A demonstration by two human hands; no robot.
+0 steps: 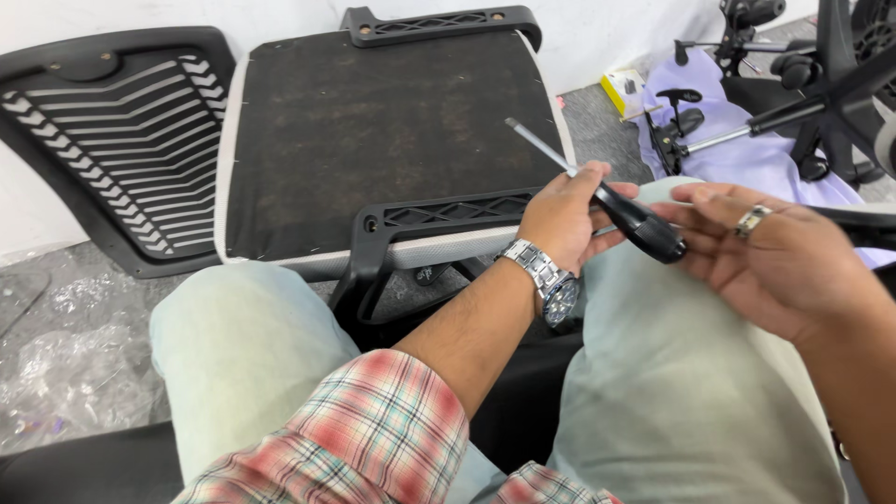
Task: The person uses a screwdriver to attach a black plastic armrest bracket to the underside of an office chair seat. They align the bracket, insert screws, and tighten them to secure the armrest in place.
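1 screwdriver (611,198) lies across the person's lap, its black handle low on the right and its metal shaft slanting up and left over the seat pad (373,140). The left hand (563,219) reaches in from below, wrist bent, its grip closed around the upper handle. The right hand (770,257) comes from the right, palm half open, fingers loose and touching the handle's end. Beside the pad leans 1 ribbed backrest (121,140); 2 black armrest brackets (439,23) edge the pad.

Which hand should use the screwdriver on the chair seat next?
Probably the left hand: its fingers already wrap the screwdriver, whose tip points toward the chair seat. The right hand is open, only touching the handle's end.
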